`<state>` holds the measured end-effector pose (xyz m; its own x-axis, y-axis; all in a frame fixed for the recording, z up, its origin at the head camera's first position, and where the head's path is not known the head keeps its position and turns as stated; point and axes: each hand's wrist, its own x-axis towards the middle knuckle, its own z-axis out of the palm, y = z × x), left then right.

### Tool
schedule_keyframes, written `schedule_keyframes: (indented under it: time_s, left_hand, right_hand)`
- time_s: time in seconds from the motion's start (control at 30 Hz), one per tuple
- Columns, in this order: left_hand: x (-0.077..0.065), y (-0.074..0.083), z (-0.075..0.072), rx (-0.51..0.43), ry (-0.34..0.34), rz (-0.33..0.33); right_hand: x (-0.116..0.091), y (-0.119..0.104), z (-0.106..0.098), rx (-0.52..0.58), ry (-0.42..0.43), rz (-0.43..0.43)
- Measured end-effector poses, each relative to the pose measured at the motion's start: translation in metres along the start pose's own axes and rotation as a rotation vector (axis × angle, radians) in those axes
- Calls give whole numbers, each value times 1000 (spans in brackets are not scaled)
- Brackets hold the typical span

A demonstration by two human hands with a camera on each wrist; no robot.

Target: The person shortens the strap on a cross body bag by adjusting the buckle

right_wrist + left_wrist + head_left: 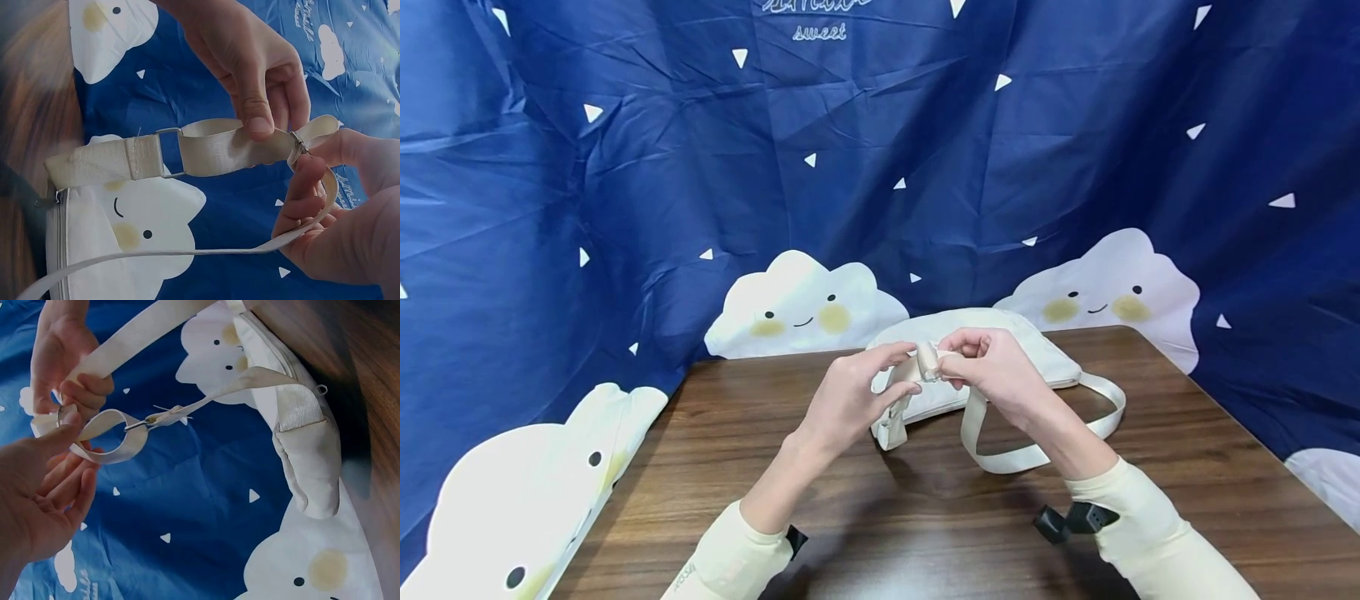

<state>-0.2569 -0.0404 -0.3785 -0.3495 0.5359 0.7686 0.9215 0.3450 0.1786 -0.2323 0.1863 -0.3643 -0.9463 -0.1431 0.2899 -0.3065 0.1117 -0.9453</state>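
A cream bag (955,323) rests on the table, its webbing strap (215,150) lifted in front of it by both hands. My left hand (846,396) pinches the doubled strap between thumb and fingers, just beside a small metal slider buckle (300,142). At that buckle, my right hand (1000,375) pinches the webbing, and a short strap loop (319,128) stands out past it. A rectangular metal ring (178,130) links the folded strap to the short tab on the bag's end. From the right hand, the long strap part (137,337) runs back towards the bag.
Brown wooden table (760,417) lies under the bag. A slack strap loop (1007,462) hangs to the bag's right, near the right forearm. Behind the table hangs a blue cloth (880,108) with clouds and white triangles. Dark wrist devices (1067,521) sit below the sleeves.
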Motion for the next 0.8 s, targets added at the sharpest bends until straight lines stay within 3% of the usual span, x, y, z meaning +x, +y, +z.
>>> schedule_keyframes:
  time_s: [0.2, 0.5, 0.8]
  left_hand:
    - [2, 2, -4, 43, -1, 42]
    - [5, 3, -10, 6, -41, 67]
    - [3, 1, -17, -4, -63, 46]
  right_hand:
    - [-2, -3, -5, -78, 39, -44]
    - [-4, -6, -13, -122, 59, -81]
    - [-5, -10, -22, -192, 83, -78]
